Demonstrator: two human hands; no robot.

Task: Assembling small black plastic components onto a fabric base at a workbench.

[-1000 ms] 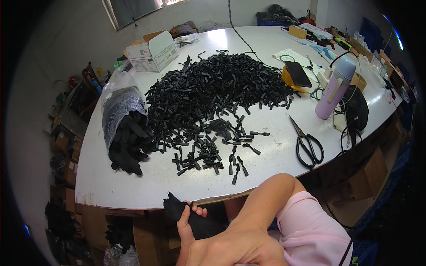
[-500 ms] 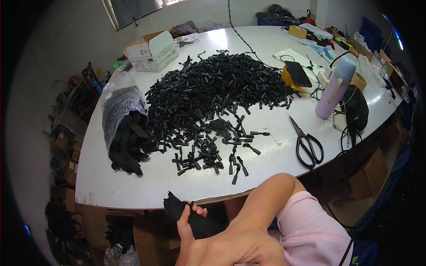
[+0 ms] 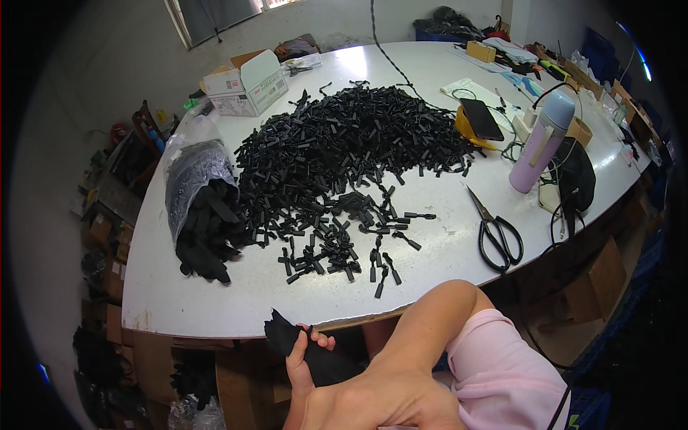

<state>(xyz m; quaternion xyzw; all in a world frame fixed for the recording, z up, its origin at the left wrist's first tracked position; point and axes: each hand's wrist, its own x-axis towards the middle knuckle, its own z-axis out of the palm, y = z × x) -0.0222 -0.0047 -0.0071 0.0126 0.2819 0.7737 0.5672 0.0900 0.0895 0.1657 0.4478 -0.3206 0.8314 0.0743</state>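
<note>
Just below the table's front edge, my left hand (image 3: pixel 299 362) is closed round a piece of black cloth (image 3: pixel 283 333), thumb on the near side and fingertips curled over it. The cloth's ragged upper end sticks up beside the table edge. My right hand (image 3: pixel 380 401) shows its back across the lower middle, in front of the cloth's lower part; its fingers are hidden. On the white table (image 3: pixel 236 308) beyond lies a big heap of small black zipper pulls (image 3: pixel 351 136), with several loose ones strewn towards me.
A clear plastic bag (image 3: pixel 197 168) spills black cloth strips (image 3: pixel 204 244) at the left. Black-handled scissors (image 3: pixel 498 240) lie at the right, near a lilac flask (image 3: pixel 541 147) and a phone (image 3: pixel 481 120) on a yellow stand. A white box (image 3: pixel 247 86) stands at the back left.
</note>
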